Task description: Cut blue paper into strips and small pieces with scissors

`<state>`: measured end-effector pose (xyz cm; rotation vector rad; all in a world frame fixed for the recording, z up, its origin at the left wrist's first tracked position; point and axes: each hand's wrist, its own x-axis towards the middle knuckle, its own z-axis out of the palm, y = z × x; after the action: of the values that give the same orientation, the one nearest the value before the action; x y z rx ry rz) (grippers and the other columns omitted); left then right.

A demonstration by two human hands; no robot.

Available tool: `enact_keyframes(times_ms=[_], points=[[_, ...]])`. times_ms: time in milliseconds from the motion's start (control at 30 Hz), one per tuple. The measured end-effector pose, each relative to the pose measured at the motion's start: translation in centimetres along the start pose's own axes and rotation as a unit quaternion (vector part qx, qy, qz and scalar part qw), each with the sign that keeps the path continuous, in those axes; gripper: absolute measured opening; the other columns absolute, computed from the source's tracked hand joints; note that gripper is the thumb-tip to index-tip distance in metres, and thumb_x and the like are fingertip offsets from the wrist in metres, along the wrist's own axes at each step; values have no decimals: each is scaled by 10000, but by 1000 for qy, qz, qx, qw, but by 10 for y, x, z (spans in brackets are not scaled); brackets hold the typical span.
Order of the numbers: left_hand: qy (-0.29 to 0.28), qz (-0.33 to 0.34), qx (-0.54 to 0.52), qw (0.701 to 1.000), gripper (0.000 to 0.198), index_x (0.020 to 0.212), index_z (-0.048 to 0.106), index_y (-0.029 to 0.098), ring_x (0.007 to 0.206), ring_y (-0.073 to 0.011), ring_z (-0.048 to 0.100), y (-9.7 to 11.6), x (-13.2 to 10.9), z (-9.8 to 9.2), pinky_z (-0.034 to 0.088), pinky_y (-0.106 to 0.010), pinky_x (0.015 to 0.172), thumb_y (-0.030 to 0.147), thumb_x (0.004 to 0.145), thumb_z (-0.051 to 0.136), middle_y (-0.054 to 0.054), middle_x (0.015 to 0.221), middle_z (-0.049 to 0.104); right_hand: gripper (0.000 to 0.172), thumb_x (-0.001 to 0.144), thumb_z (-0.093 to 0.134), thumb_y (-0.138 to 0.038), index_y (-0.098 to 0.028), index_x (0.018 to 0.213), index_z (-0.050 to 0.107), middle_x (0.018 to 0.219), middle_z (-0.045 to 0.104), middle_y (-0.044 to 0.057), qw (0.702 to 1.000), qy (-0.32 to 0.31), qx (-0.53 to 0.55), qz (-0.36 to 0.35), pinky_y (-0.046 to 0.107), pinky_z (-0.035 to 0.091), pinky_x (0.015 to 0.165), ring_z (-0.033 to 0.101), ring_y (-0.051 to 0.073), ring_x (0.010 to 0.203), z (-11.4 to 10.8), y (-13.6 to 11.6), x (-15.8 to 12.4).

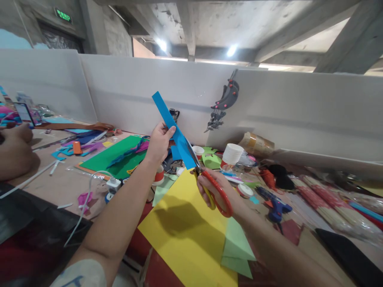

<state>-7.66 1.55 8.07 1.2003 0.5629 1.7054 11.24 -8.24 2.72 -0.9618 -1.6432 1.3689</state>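
Along the back edge of the bench (70, 181), the white partition (134, 83) is set. Below both hands, the yellow sheet (191, 235) is spread at the near edge (its lowest corner is cut off by the frame). The green sheet (101, 159) is laid toward the bench's left end, with paper scraps (122, 157) strewn on it, and another person's hand (14, 149) is seen by the left end of the near edge. Near the back edge, right of centre, a stack of paper cups (232, 153) is stood.

And now to the action: a cut, it seems, is being made! By the left hand (160, 143), closed in a pinch, the blue strip (180, 141) is held up at a slant. The scissors (220, 188) are gripped firmly at the handles by the right hand (230, 187), and their blades are brought to the strip's lower end; how far they are closed cannot be told. So the strip is caught between the two hands, above the yellow sheet. A taut hold and well-lined blades are called for next, by the look of it.
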Motion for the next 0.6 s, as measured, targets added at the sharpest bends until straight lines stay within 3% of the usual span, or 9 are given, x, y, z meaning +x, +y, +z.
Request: enact_keyframes(times_ms=[233, 467, 600], points=[[-29, -27, 3, 999, 230, 900, 552, 179, 564, -99, 587, 0, -6, 8, 514, -219, 541, 270, 756, 706, 19, 686, 599, 294, 836, 590, -475, -211, 861, 464, 636, 514, -60, 1000, -3, -2, -14, 189, 412, 350, 480, 73, 413, -6, -5, -2], [-23, -65, -47, 996, 283, 922, 561, 175, 588, -108, 602, 2, -7, 9, 503, -228, 530, 288, 719, 723, 5, 732, 626, 202, 855, 535, -381, -208, 803, 445, 564, 516, -56, 998, -34, -52, -21, 212, 431, 400, 499, 91, 413, -11, -8, 1], [-3, -51, -35, 998, 305, 893, 560, 174, 613, -121, 618, 3, -7, 9, 523, -255, 572, 370, 726, 723, -1, 738, 620, 176, 846, 508, -361, -207, 779, 456, 529, 495, -60, 996, -37, -76, -17, 210, 427, 379, 486, 92, 394, -13, -14, 1]])
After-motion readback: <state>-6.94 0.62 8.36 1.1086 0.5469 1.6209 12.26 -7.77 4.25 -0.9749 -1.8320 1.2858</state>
